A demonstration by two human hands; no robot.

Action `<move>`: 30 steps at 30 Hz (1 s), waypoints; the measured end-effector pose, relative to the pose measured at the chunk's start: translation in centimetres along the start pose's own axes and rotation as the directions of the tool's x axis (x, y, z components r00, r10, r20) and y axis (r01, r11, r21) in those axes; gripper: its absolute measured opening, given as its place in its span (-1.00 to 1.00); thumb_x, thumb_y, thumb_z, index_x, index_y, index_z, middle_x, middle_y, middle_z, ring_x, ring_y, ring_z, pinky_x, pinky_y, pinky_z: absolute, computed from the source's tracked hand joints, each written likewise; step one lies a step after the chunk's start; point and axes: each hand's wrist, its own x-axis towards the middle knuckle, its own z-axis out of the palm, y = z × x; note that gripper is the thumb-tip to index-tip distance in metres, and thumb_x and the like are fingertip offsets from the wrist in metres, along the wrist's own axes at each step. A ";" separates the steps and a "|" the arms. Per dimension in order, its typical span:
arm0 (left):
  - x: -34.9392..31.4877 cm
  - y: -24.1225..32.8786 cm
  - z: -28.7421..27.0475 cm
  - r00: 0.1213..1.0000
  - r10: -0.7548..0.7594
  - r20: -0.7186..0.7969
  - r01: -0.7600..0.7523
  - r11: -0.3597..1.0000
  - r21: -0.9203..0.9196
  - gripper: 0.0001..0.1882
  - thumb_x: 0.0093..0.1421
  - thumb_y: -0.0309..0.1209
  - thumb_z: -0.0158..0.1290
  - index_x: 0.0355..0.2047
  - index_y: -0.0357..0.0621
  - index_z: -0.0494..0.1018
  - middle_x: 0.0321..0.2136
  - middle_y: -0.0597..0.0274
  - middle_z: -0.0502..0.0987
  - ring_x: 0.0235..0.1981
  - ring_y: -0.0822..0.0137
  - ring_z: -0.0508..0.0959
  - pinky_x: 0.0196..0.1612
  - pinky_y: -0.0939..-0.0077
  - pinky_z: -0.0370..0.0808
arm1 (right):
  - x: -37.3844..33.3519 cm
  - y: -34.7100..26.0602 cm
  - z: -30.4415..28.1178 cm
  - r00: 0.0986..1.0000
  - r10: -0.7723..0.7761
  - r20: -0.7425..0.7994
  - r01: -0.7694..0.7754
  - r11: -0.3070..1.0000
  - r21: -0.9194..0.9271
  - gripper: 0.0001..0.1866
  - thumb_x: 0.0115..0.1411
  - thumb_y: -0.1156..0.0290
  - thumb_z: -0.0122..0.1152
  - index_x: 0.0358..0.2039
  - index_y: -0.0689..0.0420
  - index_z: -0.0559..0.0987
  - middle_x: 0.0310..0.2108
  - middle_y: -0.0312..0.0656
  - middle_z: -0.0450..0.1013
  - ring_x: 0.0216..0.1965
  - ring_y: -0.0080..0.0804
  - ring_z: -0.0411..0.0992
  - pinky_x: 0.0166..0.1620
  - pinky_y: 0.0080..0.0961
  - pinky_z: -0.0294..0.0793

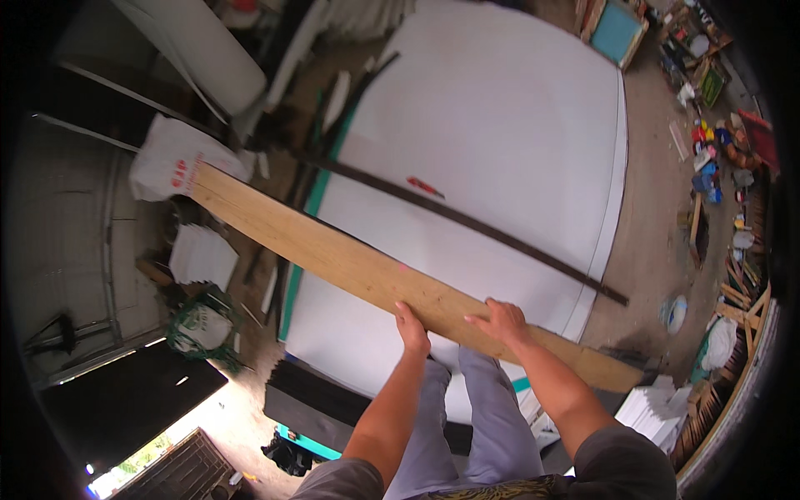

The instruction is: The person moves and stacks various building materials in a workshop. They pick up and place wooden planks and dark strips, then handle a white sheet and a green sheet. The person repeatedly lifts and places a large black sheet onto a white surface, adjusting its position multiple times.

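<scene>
A long wooden plank [321,250] slants across the view in front of me, from the upper left down to the lower right. My left hand [412,329] is closed on its near edge, thumb on the upper face. Farther right, my right hand [504,323] grips the same plank, its fingers over the far edge. Beneath the plank lies a large white sheet [492,108]. A long dark straight bar [517,242] rests on the sheet beyond the plank, roughly parallel to it. On the sheet's far side of the bar is a small red utility knife [425,186].
A white plastic bag [171,158] is by the plank's left end. Stacked white pieces [202,258] and a green-and-white sack [200,325] stand at the left. Paint pots and bottles [708,179] line the right side. White stacked sheets [654,412] stand near the plank's right end.
</scene>
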 end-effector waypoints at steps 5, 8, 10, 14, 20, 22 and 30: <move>-5.9 10.5 1.8 0.980 0.197 0.020 -0.197 0.980 -0.002 -0.34 0.54 0.02 -0.21 0.29 -0.40 0.22 0.22 -0.03 0.43 0.22 0.16 0.43 0.30 0.30 0.34 | -3.6 -7.4 -9.3 0.995 -0.097 -0.029 0.097 0.995 0.008 -0.20 0.05 -0.41 0.31 -0.28 0.23 0.60 -0.38 0.16 0.60 -0.23 0.16 0.60 -0.12 0.03 0.54; -8.3 15.2 4.6 0.972 0.215 0.091 -0.220 0.974 0.057 -0.37 0.55 0.00 -0.21 0.27 -0.40 0.25 0.19 -0.04 0.46 0.20 0.17 0.44 0.27 0.31 0.34 | -6.1 -10.6 -15.3 0.992 -0.078 -0.104 0.078 0.997 0.003 -0.21 0.05 -0.40 0.32 -0.30 0.23 0.60 -0.42 0.15 0.59 -0.26 0.14 0.60 -0.14 0.02 0.54; -8.6 18.4 5.1 0.952 0.275 0.130 -0.285 0.956 0.064 -0.38 0.55 -0.02 -0.20 0.25 -0.42 0.27 0.16 -0.05 0.48 0.18 0.17 0.45 0.26 0.31 0.35 | -6.3 -13.5 -18.4 0.988 -0.101 -0.118 0.101 0.995 -0.008 -0.21 0.05 -0.40 0.32 -0.30 0.24 0.60 -0.44 0.12 0.59 -0.27 0.13 0.60 -0.14 0.01 0.54; -11.9 28.8 8.1 0.825 0.529 0.199 -0.549 0.834 0.060 -0.41 0.56 -0.06 -0.20 0.22 -0.44 0.29 0.15 -0.06 0.49 0.17 0.17 0.45 0.25 0.29 0.34 | -4.7 -18.6 -22.0 0.963 -0.181 -0.198 0.180 0.983 -0.023 -0.22 0.06 -0.39 0.32 -0.33 0.24 0.60 -0.42 0.08 0.61 -0.27 0.09 0.61 -0.16 -0.02 0.54; -9.0 41.5 7.8 0.698 0.671 0.250 -0.696 0.718 0.014 -0.44 0.54 -0.12 -0.12 0.31 -0.35 0.21 0.16 -0.05 0.48 0.18 0.15 0.45 0.25 0.28 0.35 | 0.3 -29.1 -24.5 0.878 -0.314 -0.362 0.332 0.943 -0.013 -0.22 0.06 -0.40 0.31 -0.36 0.24 0.60 -0.43 0.09 0.60 -0.30 0.08 0.62 -0.24 -0.02 0.54; -8.0 46.1 7.2 0.619 0.732 0.286 -0.772 0.633 0.052 -0.43 0.51 -0.13 -0.07 0.30 -0.34 0.20 0.14 -0.06 0.49 0.14 0.15 0.49 0.21 0.30 0.40 | 2.1 -32.3 -24.4 0.830 -0.346 -0.436 0.373 0.927 -0.026 -0.22 0.05 -0.39 0.33 -0.40 0.25 0.59 -0.47 0.11 0.58 -0.34 0.10 0.61 -0.28 -0.02 0.52; -7.8 61.6 4.6 0.646 0.545 0.534 -0.735 0.632 0.245 -0.44 0.45 -0.23 0.09 0.28 -0.25 0.15 -0.12 0.12 0.55 -0.26 0.42 0.52 -0.22 0.42 0.54 | 5.4 -45.7 -28.5 0.728 -0.412 -0.547 0.560 0.818 0.130 -0.30 0.06 -0.29 0.41 -0.40 0.24 0.58 -0.53 0.01 0.58 -0.46 0.01 0.61 -0.39 -0.17 0.52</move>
